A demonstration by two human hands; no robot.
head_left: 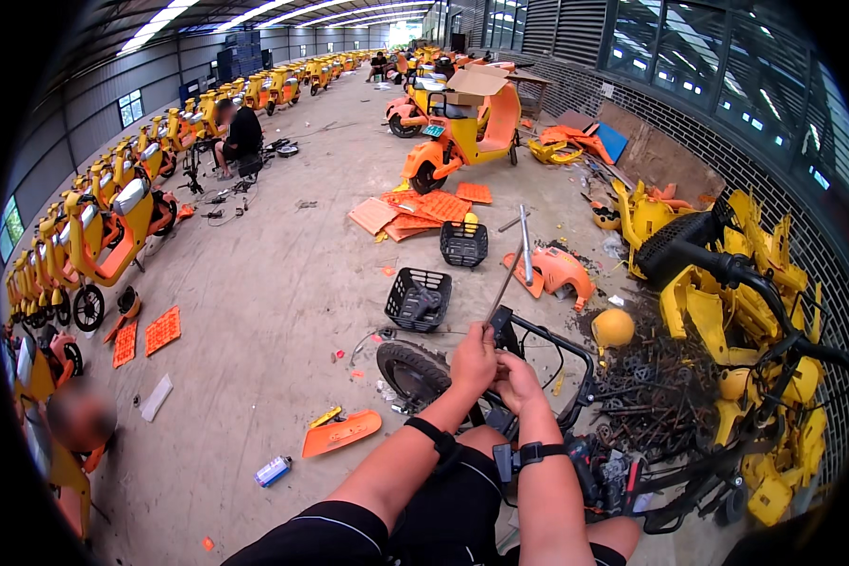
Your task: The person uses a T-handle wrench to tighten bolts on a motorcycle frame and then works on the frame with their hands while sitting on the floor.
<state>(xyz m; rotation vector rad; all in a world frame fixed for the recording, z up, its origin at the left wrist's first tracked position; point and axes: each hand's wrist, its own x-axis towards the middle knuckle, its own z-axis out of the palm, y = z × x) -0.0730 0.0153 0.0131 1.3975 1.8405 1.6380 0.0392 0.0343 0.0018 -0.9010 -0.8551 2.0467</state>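
Observation:
My left hand (474, 358) is closed around the lower end of a long thin metal rod (506, 283), which slants up and away. Just right of it and slightly nearer, my right hand (517, 382) has its fingers curled in; what they hold is hidden. Both hands are over a stripped black scooter frame (575, 401), with its black-tyred wheel (413, 374) to the left of my forearms. Past the frame, a silver metal tube (526, 247) appears beside the rod.
Two black baskets (418, 300) sit beyond the wheel. At right are a pile of dark metal parts (646, 406) and yellow body panels (698, 311). An orange panel (341, 432) and a spray can (274, 471) lie left. Scooters (113, 226) line the left; people sit nearby.

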